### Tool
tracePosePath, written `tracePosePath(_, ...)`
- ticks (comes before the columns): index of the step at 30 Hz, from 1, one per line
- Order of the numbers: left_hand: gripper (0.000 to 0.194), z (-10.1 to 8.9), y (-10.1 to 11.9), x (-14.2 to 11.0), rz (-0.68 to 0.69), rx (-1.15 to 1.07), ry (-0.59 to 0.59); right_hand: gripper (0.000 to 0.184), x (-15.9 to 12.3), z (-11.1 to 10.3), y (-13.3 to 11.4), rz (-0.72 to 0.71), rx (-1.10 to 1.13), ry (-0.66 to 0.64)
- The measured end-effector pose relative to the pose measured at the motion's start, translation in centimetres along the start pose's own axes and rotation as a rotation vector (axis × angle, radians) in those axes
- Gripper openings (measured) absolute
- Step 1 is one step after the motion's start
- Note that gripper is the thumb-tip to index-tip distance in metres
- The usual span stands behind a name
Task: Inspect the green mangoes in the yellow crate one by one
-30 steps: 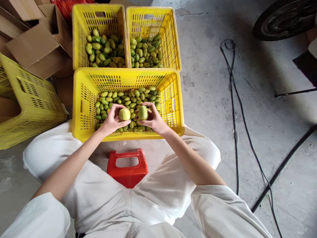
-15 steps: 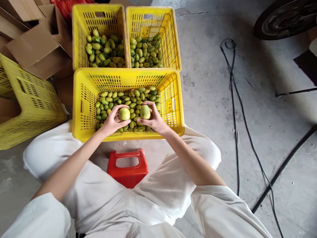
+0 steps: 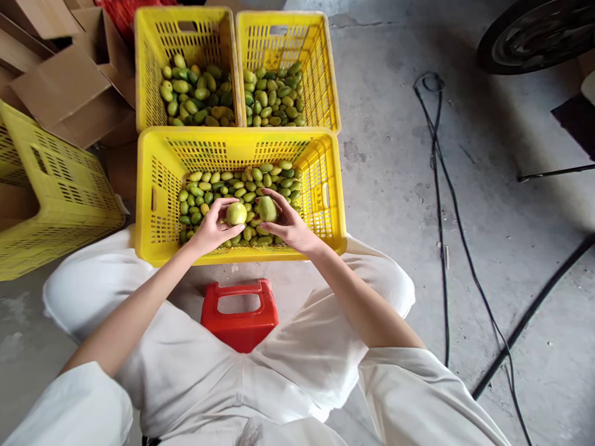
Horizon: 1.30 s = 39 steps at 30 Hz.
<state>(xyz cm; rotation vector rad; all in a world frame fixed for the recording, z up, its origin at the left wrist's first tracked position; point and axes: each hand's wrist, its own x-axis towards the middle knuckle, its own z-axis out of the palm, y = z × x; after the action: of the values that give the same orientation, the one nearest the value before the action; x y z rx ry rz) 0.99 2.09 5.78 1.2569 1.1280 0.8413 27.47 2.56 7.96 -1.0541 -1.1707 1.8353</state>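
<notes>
Between the thumb and fingers of my left hand [image 3: 215, 227] is a pale yellow-green fruit [image 3: 236, 214], round as seen from here. My right hand [image 3: 289, 224] grips a greener, oval fruit [image 3: 267, 209] beside it, with a small gap between the two. Both hands are over the near yellow crate [image 3: 242, 255], whose bottom is spread with many smaller green and yellowish oval fruits [image 3: 260, 176]. The undersides of the held fruits are hidden by my fingers.
Two yellow crates [image 3: 288, 17] of green fruit stand behind the near one. At left are another yellow crate [image 3: 74, 179] and cardboard boxes [image 3: 65, 87]. A red plastic stool [image 3: 239, 328] lies between my legs. Black cables [image 3: 453, 179] and a wheel [image 3: 534, 37] are at right.
The right-hand fruit has shifted slightly left and turned to a more upright, oval view. The left-hand fruit has moved a little right, so they are closer together.
</notes>
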Motion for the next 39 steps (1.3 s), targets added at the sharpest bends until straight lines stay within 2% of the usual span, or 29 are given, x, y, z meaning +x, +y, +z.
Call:
tracePosePath(3,0.074,-0.3,0.0,0.2,0.008,-0.022,-0.013,0.106,-0.1,0.1,-0.2,0.004,0.061,-0.028)
tracePosePath(8,0.077,-0.4,-0.1,0.3,0.015,-0.042,-0.012,0.105,0.0,0.0,0.0,0.075,-0.001,0.038)
tracePosePath(17,0.071,-0.1,1.4,0.3,0.004,0.007,0.080,0.103,-0.2,0.2,-0.4,0.082,-0.031,0.081)
tracePosePath(24,0.061,0.3,2.1,-0.3,-0.040,-0.019,0.028,0.106,0.0,0.6,0.0,0.049,0.010,0.184)
tracePosePath(29,0.070,0.5,2.2,-0.4,-0.106,-0.047,-0.065,0.099,0.0,0.7,-0.6,0.034,0.039,0.154)
tracePosePath(33,0.081,0.2,1.9,-0.4,-0.080,-0.002,-0.051,0.095,-0.2,0.8,-0.8,0.074,0.063,0.143)
tracePosePath(39,0.084,-0.3,0.8,-0.4,-0.157,-0.143,-0.086,0.091,-0.3,0.7,-0.9,0.077,0.060,0.156)
